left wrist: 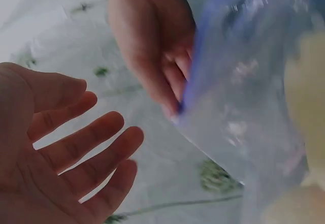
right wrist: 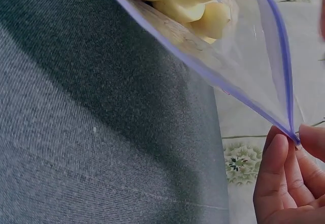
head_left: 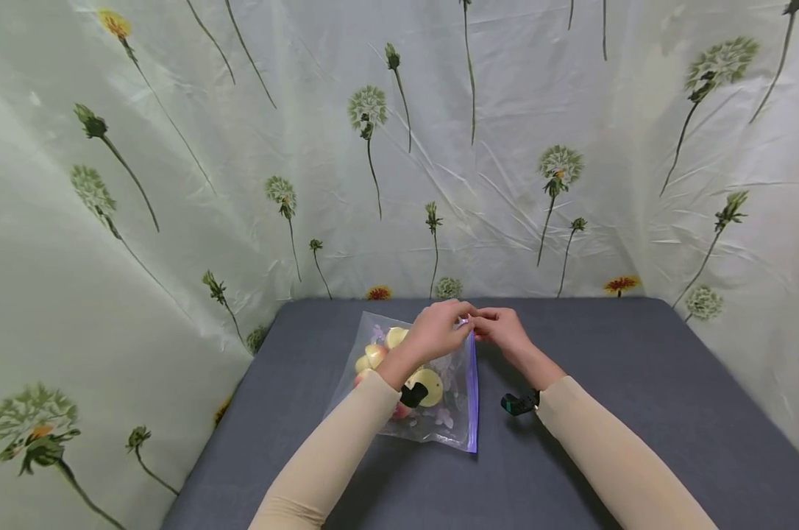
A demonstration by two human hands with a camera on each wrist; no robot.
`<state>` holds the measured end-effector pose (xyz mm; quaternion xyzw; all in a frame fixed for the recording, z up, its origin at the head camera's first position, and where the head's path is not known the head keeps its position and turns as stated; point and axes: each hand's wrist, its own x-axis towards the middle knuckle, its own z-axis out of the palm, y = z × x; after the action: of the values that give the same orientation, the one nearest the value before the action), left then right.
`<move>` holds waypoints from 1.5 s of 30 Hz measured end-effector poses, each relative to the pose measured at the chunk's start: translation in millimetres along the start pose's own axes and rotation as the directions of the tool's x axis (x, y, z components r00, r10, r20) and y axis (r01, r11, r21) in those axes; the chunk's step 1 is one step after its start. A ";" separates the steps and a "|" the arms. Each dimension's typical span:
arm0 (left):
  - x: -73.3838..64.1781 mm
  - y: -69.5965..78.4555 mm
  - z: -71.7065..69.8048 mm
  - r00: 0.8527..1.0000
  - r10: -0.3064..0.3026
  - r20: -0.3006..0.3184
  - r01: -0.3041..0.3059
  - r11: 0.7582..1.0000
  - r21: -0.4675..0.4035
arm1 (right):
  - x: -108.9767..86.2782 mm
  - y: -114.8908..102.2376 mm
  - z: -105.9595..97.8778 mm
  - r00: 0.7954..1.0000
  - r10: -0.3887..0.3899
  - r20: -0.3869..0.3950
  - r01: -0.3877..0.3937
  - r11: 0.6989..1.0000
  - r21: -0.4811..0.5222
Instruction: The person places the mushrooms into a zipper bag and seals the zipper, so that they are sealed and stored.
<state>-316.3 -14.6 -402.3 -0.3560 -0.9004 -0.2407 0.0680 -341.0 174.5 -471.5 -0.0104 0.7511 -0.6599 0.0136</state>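
Observation:
A clear zip bag (head_left: 455, 412) with a purple zip edge lies on the table, holding several pale yellow, partly reddish round fruits (head_left: 429, 386). Their exact kind is unclear. My right hand (head_left: 502, 327) pinches the far corner of the zip edge between thumb and fingers. In the right wrist view, the bag's mouth (right wrist: 289, 82) gapes apart up to that pinched corner (right wrist: 294, 140). My left hand (head_left: 439, 329) is beside the same corner, above the bag. The left wrist view shows the left hand (left wrist: 76, 148) with fingers spread and loosely bent, apart from the bag.
Beneath the bag is a dark grey table (head_left: 605, 353). Behind it and at the sides hangs a pale curtain (head_left: 406, 162) with a dandelion print. Black wrist devices sit at the left cuff (head_left: 413, 395) and the right cuff (head_left: 519, 403).

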 end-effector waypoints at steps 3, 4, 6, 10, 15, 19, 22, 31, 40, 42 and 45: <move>13.0 -17.3 1.1 0.995 -0.085 0.048 0.089 0.993 -0.078 | 1.6 -1.7 0.5 1.000 0.013 -0.003 -0.013 1.000 0.024; 16.3 -22.9 2.1 0.992 -0.111 0.066 0.117 0.988 -0.101 | 2.1 -2.1 0.7 1.000 0.018 -0.003 -0.018 0.999 0.028; 21.6 -33.6 5.2 0.984 -0.151 0.090 0.162 0.977 -0.141 | 2.9 -2.1 1.4 1.000 0.030 -0.002 -0.030 0.999 0.037; 29.4 -48.6 12.8 0.973 -0.192 0.126 0.213 0.959 -0.186 | 2.8 -1.7 2.5 0.999 0.047 -0.009 -0.047 0.998 0.044; 37.1 -59.1 24.4 0.970 -0.197 0.145 0.223 0.955 -0.195 | 0.9 -0.8 3.0 0.999 0.042 -0.017 -0.041 0.998 0.047; 43.1 -63.4 31.9 0.968 -0.209 0.139 0.238 0.942 -0.238 | 0.7 0.5 2.8 0.999 0.032 -0.017 -0.031 0.999 0.044; 45.9 -65.7 35.8 0.966 -0.222 0.136 0.251 0.929 -0.272 | 0.6 0.6 3.7 1.000 0.022 -0.016 -0.022 0.999 0.043; 50.0 -69.1 41.3 0.973 -0.201 0.113 0.229 0.901 -0.369 | -0.5 0.3 5.9 0.999 0.020 -0.036 -0.018 0.999 0.036; 48.8 -68.0 43.3 0.974 -0.219 0.059 0.225 0.890 -0.397 | -2.5 -1.4 10.9 0.998 -0.001 -0.063 0.002 1.000 0.005; 48.8 -68.0 44.5 0.973 -0.225 0.046 0.225 0.895 -0.385 | -3.2 -0.9 11.8 0.998 -0.005 -0.067 0.005 1.000 -0.007; 49.4 -69.0 46.5 0.970 -0.241 0.030 0.235 0.902 -0.361 | -3.7 0.0 13.3 0.997 -0.006 -0.074 0.004 1.000 -0.021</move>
<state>-397.0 -5.7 -455.0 -0.2479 -0.8767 -0.4117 -0.0215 -336.9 161.4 -473.2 0.0119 0.7581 -0.6519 -0.0160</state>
